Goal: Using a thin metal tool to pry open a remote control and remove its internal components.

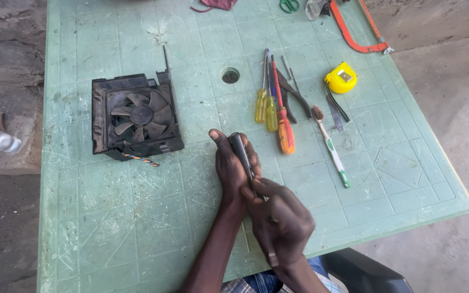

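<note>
From the head view, the left hand (pixel 233 168) was wrapped around a dark tool handle (pixel 240 152), near the middle of the green tabletop (pixel 137 228). The right hand (pixel 282 222) was closed on the near end of that tool. A black fan (pixel 135 116) sat to the left, well apart. To the right lay screwdrivers (pixel 275 111), a toothbrush (pixel 331 146) and a yellow tape measure (pixel 341 78).

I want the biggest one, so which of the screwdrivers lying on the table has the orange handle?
The rightmost screwdriver, with a red shaft; the two left of it have yellow handles.
</note>
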